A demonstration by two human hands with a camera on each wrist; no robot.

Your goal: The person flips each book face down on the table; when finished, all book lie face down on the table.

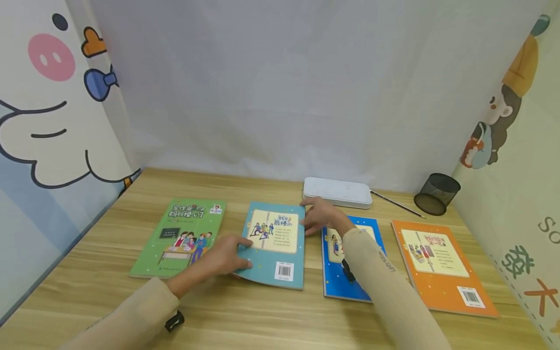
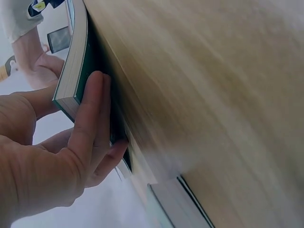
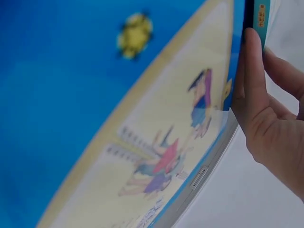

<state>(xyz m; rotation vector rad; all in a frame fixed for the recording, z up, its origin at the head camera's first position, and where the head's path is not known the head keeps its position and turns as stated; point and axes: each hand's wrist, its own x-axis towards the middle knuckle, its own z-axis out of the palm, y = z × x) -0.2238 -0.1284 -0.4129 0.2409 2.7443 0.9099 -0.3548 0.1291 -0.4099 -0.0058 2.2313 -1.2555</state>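
A teal book [image 1: 290,257] with a cream panel and a barcode lies in the middle of the table, its near left corner lifted a little. My left hand [image 1: 225,253] grips that corner, thumb on the cover and fingers [image 2: 90,111] beneath, as the left wrist view shows. At the far right corner my right hand [image 1: 324,216] holds the same book, its spine [image 3: 261,16] between thumb and fingers in the right wrist view. Under my right forearm lies a blue book [image 1: 345,287], partly covered by the sleeve.
To the left lies a green book [image 1: 150,260], to the right an orange book [image 1: 437,291]. Along the back are a white case [image 1: 337,189], a dark pencil [image 1: 395,202] and a black mesh cup [image 1: 437,193]. A pale curtain [image 1: 280,97] hangs behind the wooden table [image 1: 271,321].
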